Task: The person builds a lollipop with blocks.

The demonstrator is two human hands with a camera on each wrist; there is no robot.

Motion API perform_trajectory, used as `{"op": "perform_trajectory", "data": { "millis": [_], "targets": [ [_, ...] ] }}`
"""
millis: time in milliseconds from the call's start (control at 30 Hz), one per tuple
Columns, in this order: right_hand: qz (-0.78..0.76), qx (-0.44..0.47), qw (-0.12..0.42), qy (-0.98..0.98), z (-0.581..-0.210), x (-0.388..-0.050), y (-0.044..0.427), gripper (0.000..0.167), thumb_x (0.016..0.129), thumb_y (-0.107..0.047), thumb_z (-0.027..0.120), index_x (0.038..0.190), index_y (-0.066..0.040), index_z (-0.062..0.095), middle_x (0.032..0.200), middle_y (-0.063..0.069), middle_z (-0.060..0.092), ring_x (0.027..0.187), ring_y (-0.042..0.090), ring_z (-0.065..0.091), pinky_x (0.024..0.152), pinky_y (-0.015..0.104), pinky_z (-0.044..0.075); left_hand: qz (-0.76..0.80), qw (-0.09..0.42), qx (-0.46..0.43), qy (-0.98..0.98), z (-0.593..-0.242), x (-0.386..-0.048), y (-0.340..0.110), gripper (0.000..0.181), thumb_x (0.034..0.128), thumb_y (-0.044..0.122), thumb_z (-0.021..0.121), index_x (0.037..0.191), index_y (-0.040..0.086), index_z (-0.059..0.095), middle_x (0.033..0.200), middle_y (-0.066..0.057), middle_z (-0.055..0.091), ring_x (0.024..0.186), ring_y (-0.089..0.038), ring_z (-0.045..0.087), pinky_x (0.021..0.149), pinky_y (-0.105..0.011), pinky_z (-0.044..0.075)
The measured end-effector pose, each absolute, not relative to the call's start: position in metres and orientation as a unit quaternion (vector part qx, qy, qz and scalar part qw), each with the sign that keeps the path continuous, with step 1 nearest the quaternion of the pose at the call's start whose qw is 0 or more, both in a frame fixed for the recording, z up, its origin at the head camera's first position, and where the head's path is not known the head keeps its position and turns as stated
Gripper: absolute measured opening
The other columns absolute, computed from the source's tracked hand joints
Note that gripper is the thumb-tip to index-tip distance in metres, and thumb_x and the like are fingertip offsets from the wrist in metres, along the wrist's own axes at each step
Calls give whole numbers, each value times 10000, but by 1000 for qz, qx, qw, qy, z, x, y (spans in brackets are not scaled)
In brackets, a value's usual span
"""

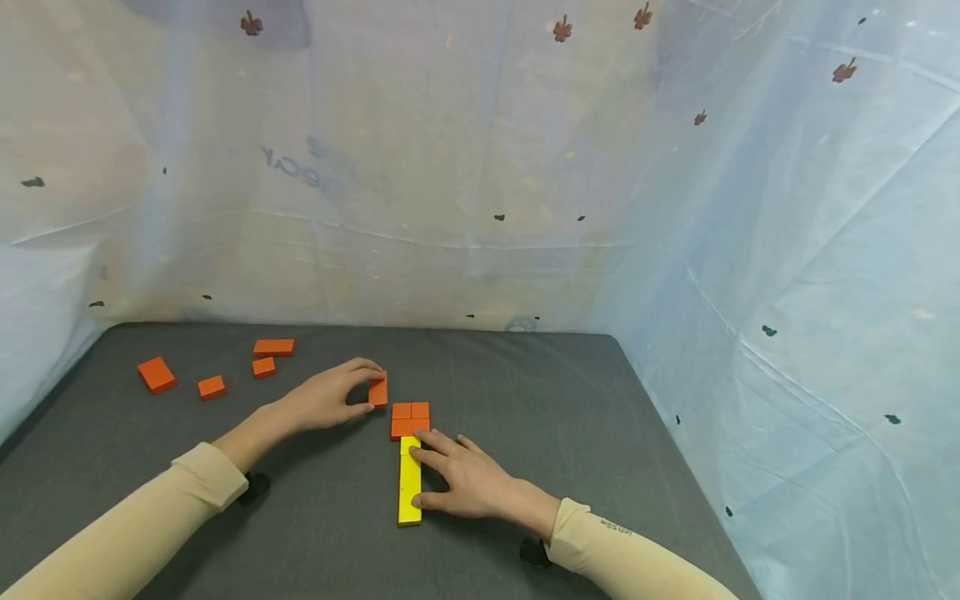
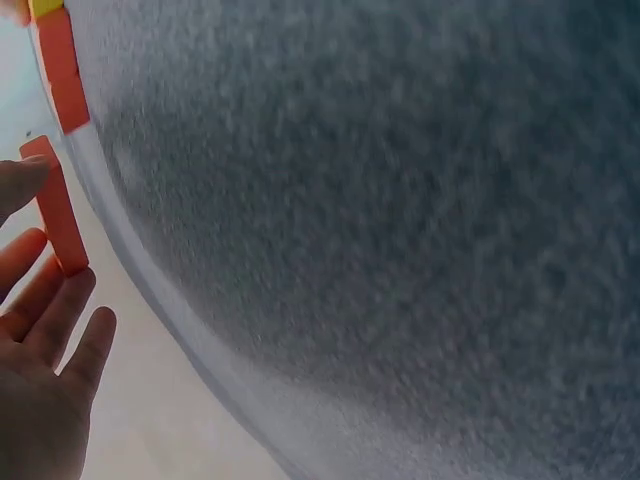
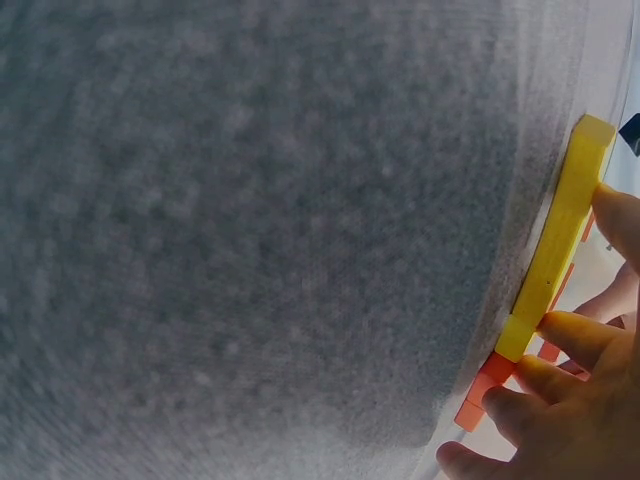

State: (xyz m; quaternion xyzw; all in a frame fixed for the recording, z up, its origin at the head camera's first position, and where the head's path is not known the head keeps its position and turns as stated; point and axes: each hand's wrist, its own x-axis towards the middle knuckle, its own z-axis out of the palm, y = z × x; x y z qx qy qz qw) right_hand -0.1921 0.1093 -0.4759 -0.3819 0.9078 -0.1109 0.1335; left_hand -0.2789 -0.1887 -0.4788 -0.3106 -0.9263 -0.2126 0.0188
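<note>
My left hand (image 1: 330,398) pinches an orange block (image 1: 378,390) between thumb and fingers. In the left wrist view that block (image 2: 62,215) is tilted, apart from the joined pieces. Right of it, orange blocks (image 1: 410,427) lie together, two small ones behind a wider one. A yellow strip (image 1: 409,487), a short piece and a long one end to end, runs from them toward me. My right hand (image 1: 472,479) lies along its right side, fingers spread and fairly straight, fingertips touching the strip. The right wrist view shows those fingers against the yellow strip (image 3: 560,225).
Several loose orange blocks lie at the back left: a large one (image 1: 157,376), a small one (image 1: 212,387), another small one (image 1: 264,367) and a long one (image 1: 273,347). The dark grey table (image 1: 525,392) is enclosed by pale plastic sheeting (image 1: 420,167).
</note>
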Motion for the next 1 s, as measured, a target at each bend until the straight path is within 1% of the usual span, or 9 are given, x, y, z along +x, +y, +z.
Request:
{"op": "perform_trajectory", "data": {
  "millis": [133, 233, 433, 1000],
  "targets": [
    [-108, -384, 131, 907, -476, -192, 110, 731, 1019, -593, 579, 1617, -211, 404, 1717, -29, 235, 1568, 210, 263, 1214, 594, 299, -191, 8, -323, -927, -480, -277, -185, 516, 945, 230, 795, 1410, 79, 631, 1438, -125, 562, 1238, -335, 618, 979, -538, 546],
    [-108, -386, 129, 907, -476, -192, 111, 729, 1019, -592, 580, 1617, -211, 406, 1716, -29, 238, 1567, 210, 267, 1214, 591, 301, -183, 3, -331, -926, -481, -276, -183, 507, 946, 235, 795, 1403, 81, 637, 1436, -136, 564, 1238, -349, 619, 980, -547, 544],
    [-109, -388, 127, 906, -476, -192, 111, 724, 1021, -581, 585, 1615, -206, 409, 1715, -20, 244, 1566, 217, 267, 1214, 590, 301, -177, -12, -331, -927, -486, -276, -182, 518, 945, 265, 796, 1406, 88, 639, 1440, -134, 565, 1258, -352, 612, 1007, -556, 531],
    [-109, -391, 125, 905, -476, -192, 111, 724, 1023, -582, 580, 1615, -202, 409, 1716, -7, 245, 1568, 215, 262, 1214, 595, 299, -183, -23, -328, -926, -493, -278, -181, 512, 959, 275, 781, 1408, 77, 633, 1445, -134, 560, 1278, -350, 599, 1024, -554, 519]
  ]
}}
